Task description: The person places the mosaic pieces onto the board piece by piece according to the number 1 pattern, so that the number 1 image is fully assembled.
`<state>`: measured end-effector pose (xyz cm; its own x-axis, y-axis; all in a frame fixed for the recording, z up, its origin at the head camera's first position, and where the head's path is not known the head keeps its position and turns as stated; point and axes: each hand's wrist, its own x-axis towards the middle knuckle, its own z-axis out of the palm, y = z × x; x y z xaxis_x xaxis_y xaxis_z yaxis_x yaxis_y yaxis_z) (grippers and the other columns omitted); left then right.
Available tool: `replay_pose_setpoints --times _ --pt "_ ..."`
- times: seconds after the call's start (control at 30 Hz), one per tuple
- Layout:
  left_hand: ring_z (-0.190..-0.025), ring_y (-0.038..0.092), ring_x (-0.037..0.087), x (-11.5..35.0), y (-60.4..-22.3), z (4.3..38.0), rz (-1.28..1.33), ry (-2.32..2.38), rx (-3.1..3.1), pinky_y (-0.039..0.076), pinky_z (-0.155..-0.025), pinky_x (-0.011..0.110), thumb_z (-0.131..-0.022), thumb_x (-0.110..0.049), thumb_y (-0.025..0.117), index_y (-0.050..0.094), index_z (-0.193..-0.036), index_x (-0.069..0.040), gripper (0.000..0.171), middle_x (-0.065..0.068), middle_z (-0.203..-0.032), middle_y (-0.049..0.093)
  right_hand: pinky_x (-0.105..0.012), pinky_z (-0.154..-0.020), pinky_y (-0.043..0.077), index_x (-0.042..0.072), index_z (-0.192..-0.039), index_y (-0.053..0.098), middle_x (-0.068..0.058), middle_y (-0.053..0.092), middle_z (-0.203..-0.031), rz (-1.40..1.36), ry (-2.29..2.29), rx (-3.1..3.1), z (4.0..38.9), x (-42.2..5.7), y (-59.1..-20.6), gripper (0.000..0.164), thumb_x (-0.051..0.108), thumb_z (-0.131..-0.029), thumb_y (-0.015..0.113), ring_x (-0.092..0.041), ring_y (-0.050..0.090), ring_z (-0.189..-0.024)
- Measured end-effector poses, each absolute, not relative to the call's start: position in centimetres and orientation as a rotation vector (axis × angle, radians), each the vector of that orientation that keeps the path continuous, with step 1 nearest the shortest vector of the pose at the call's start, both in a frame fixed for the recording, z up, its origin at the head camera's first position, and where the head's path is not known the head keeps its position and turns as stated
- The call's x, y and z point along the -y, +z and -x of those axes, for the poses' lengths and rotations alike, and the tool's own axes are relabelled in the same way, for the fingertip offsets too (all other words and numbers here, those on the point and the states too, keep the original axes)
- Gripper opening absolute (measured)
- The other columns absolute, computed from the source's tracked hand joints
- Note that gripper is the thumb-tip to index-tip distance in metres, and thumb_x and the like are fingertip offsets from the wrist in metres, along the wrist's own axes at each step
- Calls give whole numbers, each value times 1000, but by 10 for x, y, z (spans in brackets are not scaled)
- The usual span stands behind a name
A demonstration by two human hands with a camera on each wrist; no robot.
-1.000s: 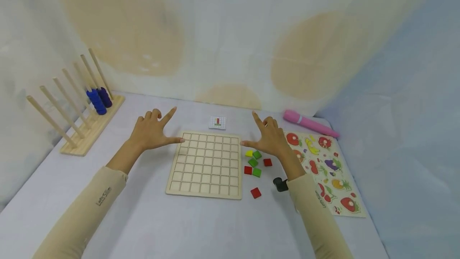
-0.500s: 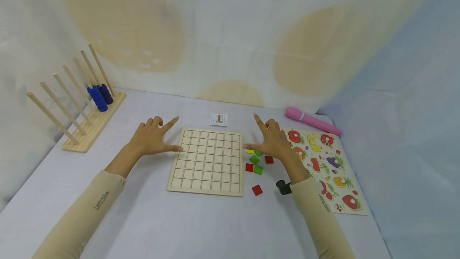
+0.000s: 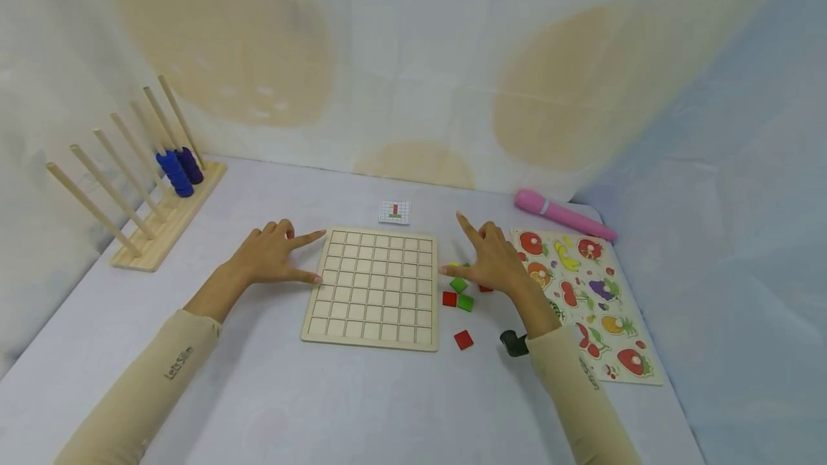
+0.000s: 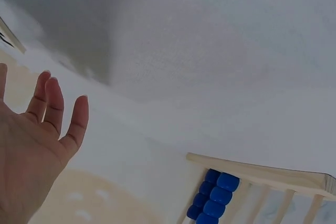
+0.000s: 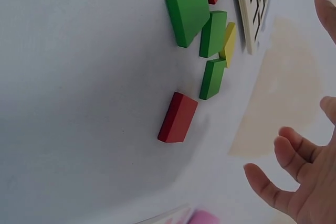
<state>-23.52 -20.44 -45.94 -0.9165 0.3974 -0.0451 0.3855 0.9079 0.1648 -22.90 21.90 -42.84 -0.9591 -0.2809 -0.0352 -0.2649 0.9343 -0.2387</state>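
A square wooden grid board (image 3: 371,289) lies flat on the white table. My left hand (image 3: 268,257) is at its left side, thumb and index finger spread, their tips right by the board's left edge. My right hand (image 3: 494,260) stays beyond the right edge with thumb and index finger spread in the same way. Neither hand holds anything. Under and near the right hand lie several small square tiles: green (image 5: 188,10), red (image 5: 178,118) and yellow (image 5: 228,44). A small card with a coloured grid pattern (image 3: 395,212) lies behind the board.
A wooden peg stand (image 3: 171,217) with blue and purple beads is at the back left. To the right lie a fruit picture board (image 3: 581,307), a pink cylinder (image 3: 565,215) and a small black object (image 3: 514,343) beside the right sleeve. A curtain (image 3: 413,56) hangs behind.
The left thumb has drawn back from over the board to its left edge, and the left index finger has lowered toward the corner. The right hand has come down slightly, covering more of the tiles.
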Motion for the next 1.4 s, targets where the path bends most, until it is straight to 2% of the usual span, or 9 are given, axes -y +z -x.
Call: replay_pose_setpoints --times 0.23,0.47,0.63,0.77,1.07,1.4 --pt "-89 46 25 206 -464 235 -632 308 -2925 34 -73 38 -63 -85 67 44 -150 -34 104 13 -112 50 -30 -58 37 34 -160 13 -14 43 -112 420 -378 -2997 226 -221 -431 109 75 -74 67 -24 45 -74" --pt "-90 45 26 207 -465 236 -655 315 -2920 34 -74 39 -61 -85 67 46 -148 -34 103 14 -112 49 -30 -61 36 34 -159 17 -13 43 -108 432 -377 -2989 224 -223 -431 106 73 -75 68 -24 44 -80" --pt "-92 46 27 210 -467 236 -674 281 -2939 35 -75 42 -61 -86 66 49 -146 -35 101 15 -116 49 -31 -62 36 37 -158 22 -12 43 -107 418 -413 -2979 222 -225 -433 100 73 -76 68 -23 44 -86" --pt "-93 47 27 212 -469 235 -693 257 -2948 36 -75 44 -63 -87 64 49 -146 -35 99 16 -117 50 -30 -59 35 38 -156 29 -11 42 -104 434 -450 -2964 220 -227 -436 93 70 -78 69 -22 43 -84" --pt "-93 46 27 214 -473 233 -686 249 -2962 34 -75 42 -61 -89 62 50 -145 -37 99 13 -116 49 -30 -58 31 28 -146 52 -8 40 -95 508 -528 -2940 224 -229 -448 70 56 -85 70 -19 38 -77" --pt "-92 46 27 209 -476 232 -700 262 -2958 34 -75 43 -62 -89 62 50 -145 -36 100 14 -115 49 -29 -60 33 21 -137 62 -8 41 -95 491 -468 -2934 229 -225 -457 56 46 -88 72 -18 41 -80"
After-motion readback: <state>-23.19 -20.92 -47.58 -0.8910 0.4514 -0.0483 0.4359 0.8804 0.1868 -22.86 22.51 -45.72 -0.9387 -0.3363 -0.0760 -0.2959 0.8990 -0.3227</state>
